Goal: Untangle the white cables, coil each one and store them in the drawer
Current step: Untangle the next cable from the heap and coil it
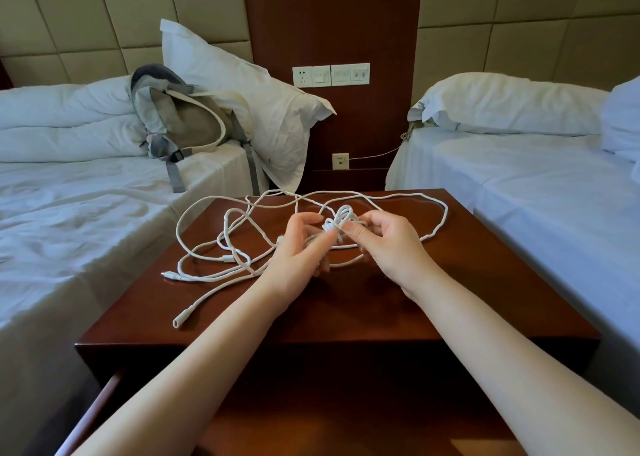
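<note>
We are holding a small bunch of loops between both hands, just above the nightstand. Our left hand is curling its fingers round the bunch from one side, and our right hand is pinching it between thumb and forefinger. The other cables are lying in a loose tangle across the top, with a plug resting near the front left. We are judging the cables light, limp and a little springy, so a coil is likely to spring open unless pinched. We are thinking the best hold is near a plug, feeding it back through the crossings rather than tugging, which could tighten knots. The drawer is standing open below.
</note>
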`<move>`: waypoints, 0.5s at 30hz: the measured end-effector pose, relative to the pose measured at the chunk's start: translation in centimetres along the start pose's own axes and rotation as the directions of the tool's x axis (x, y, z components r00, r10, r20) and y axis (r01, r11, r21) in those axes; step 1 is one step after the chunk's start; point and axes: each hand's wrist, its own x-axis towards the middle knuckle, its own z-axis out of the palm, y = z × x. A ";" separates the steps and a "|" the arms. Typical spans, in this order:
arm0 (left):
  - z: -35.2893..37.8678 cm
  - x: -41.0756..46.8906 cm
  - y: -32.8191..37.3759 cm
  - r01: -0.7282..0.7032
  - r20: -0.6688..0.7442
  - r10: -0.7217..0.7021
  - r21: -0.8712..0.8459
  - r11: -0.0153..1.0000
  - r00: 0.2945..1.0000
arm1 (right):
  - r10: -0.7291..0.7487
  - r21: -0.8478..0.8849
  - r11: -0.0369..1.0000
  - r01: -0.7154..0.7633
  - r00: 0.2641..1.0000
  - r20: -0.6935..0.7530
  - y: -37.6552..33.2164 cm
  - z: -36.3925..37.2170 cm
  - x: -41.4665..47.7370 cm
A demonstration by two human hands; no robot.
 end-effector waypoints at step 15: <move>0.0 0.0 0.5 -0.068 -0.091 0.099 0.298 0.952 0.991 | 0.046 0.229 0.972 -0.062 0.996 0.074 -0.6 -1.4 -0.2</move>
